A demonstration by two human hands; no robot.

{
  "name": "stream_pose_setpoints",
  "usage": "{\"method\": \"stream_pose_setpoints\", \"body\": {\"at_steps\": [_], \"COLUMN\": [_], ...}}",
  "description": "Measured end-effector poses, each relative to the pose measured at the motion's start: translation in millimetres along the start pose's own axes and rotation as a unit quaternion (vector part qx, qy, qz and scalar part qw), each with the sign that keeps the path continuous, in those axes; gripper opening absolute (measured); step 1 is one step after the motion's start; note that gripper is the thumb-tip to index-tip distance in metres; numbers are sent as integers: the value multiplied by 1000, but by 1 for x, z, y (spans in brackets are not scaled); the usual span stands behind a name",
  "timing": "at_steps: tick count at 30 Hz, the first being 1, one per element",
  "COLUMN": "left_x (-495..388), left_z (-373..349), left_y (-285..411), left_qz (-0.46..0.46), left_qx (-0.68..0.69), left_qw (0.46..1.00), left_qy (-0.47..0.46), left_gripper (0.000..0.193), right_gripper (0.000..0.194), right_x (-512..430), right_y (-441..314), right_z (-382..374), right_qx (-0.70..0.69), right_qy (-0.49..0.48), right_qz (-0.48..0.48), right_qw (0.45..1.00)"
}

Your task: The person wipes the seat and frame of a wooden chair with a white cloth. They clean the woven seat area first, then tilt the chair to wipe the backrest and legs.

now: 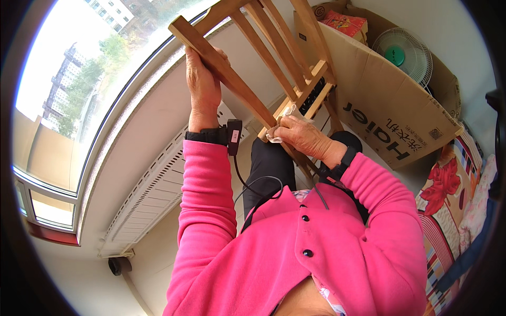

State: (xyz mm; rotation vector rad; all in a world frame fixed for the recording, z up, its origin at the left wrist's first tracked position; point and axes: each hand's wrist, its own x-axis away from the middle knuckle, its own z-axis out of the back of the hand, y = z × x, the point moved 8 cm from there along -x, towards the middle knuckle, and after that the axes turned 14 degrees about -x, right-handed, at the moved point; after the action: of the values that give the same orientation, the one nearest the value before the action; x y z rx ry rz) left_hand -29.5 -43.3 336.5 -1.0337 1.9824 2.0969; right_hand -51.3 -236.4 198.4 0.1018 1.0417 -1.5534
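A wooden chair [263, 47] with a slatted back stands tilted in front of me, partly against my knees. My left hand [203, 77] grips one long wooden post [231, 79] of it near the upper end, thumb on the near side. Lower on the same post, my right hand [300, 132] presses a crumpled white cloth [275, 136] around the wood, close to a joint with the crosspieces. Dark material [314, 94] shows between two crosspieces. Both wrists wear black straps with cables. The chair's lower parts are partly hidden behind my hand and legs.
At the right stands a Haier cardboard box [379, 102], holding a fan [403, 57] and a red box [346, 25]. A white radiator [146, 189] runs under the window sill [118, 122] at the left. Floral bedding [442, 189] lies at the right edge.
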Motion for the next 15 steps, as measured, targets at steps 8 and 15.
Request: {"method": "stream_pose_setpoints", "body": {"at_steps": [8,15], "left_x": [7,22], "left_z": [-15,-49], "left_y": [12,27], "left_qz": [-11,-19], "left_qx": [3,35], "left_qw": [996,995], "left_qy": [-86,-90], "left_gripper": [51,47], "right_gripper": [13,19], "right_x": [36,-66], "right_y": [20,-110], "right_z": [0,160], "right_qx": [-164,18], "right_qy": [2,337], "right_qz": [-148,141], "right_qw": [975,931]}}
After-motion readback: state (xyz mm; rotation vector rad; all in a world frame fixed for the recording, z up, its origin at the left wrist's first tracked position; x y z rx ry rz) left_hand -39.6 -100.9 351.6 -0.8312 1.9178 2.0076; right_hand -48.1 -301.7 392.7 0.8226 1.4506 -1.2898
